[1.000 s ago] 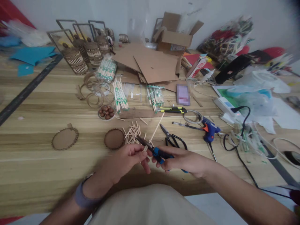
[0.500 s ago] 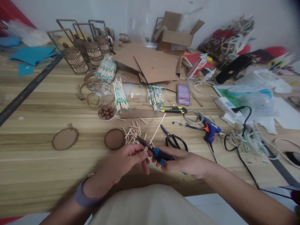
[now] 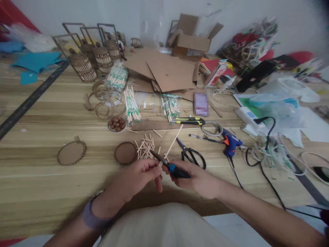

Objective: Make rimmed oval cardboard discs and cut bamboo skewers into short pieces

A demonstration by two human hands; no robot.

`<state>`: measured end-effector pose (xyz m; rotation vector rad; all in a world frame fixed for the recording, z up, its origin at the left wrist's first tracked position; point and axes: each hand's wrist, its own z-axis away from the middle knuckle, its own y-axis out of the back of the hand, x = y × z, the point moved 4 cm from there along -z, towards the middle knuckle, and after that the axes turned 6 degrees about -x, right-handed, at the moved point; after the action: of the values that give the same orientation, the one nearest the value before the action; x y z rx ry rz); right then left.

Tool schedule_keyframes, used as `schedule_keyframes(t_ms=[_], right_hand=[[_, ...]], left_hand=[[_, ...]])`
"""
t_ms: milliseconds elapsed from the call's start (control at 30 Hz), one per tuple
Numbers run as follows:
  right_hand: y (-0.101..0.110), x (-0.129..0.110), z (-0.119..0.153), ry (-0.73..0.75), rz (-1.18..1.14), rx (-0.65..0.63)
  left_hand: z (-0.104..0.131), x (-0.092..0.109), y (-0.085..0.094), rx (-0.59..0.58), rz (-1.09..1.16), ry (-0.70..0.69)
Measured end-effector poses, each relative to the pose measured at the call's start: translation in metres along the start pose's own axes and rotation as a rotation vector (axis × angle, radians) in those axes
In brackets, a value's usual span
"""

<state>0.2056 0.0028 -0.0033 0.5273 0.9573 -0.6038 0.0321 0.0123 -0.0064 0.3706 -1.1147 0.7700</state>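
My left hand [image 3: 147, 173] pinches a thin wooden stick [image 3: 174, 141] near its lower end; the rest slants up and to the right. Held in my right hand [image 3: 194, 176] are long-nosed pliers [image 3: 167, 164] with blue and black handles. Their dark jaws cross the stick just above my left fingertips and point up-left. Right beyond the jaws lies a pile of short cut stick pieces [image 3: 145, 145]. A round cardboard disc with a dark notched rim [image 3: 125, 153] touches the pile on its left. Black-handled scissors [image 3: 191, 154] rest to the right of the stick.
A similar disc [image 3: 72, 152] lies farther left. Behind are a bowl of brown nuts or beads [image 3: 117, 124], bundled sticks [image 3: 131, 104], a yellow-black cutter [image 3: 190, 120] and cardboard sheets [image 3: 172, 72]. A blue glue gun [image 3: 231, 142] with its cable lies right. Small barrel-shaped models [image 3: 83, 67] stand back left.
The pliers' handles have come closer together in my right hand, and its fingers have curled in. My left hand and the stick have hardly moved.
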Motion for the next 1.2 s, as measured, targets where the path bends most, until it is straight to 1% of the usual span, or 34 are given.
schedule_keyframes(t_ms=[67, 133, 333, 500, 633, 800, 1000, 1100, 1200], right_hand=[[0.000, 0.002, -0.001, -0.011, -0.003, 0.005], [0.000, 0.002, -0.001, -0.025, -0.045, -0.017], [-0.002, -0.004, 0.002, -0.033, -0.323, -0.138], [-0.002, -0.005, 0.005, -0.083, -0.379, -0.140], [-0.004, -0.006, 0.005, -0.075, -0.408, -0.155], [-0.004, -0.002, 0.003, -0.088, -0.335, -0.119], [-0.005, 0.001, -0.001, -0.009, -0.167, -0.043], [-0.005, 0.003, -0.003, 0.025, -0.088, -0.014], [-0.004, 0.003, -0.005, 0.033, -0.065, 0.000]], left_hand=[[0.001, 0.000, 0.000, 0.012, -0.031, 0.012], [0.002, 0.001, 0.001, 0.034, -0.063, 0.007], [0.001, 0.003, 0.000, 0.020, -0.038, -0.035], [0.001, 0.005, -0.001, 0.034, 0.019, -0.019], [0.002, 0.006, -0.002, 0.034, 0.035, -0.022], [0.002, 0.006, -0.002, 0.048, 0.026, 0.000], [0.003, 0.007, -0.003, 0.071, -0.036, 0.037], [0.002, 0.003, -0.003, 0.081, -0.066, 0.041], [0.000, -0.001, -0.001, 0.097, -0.083, 0.033]])
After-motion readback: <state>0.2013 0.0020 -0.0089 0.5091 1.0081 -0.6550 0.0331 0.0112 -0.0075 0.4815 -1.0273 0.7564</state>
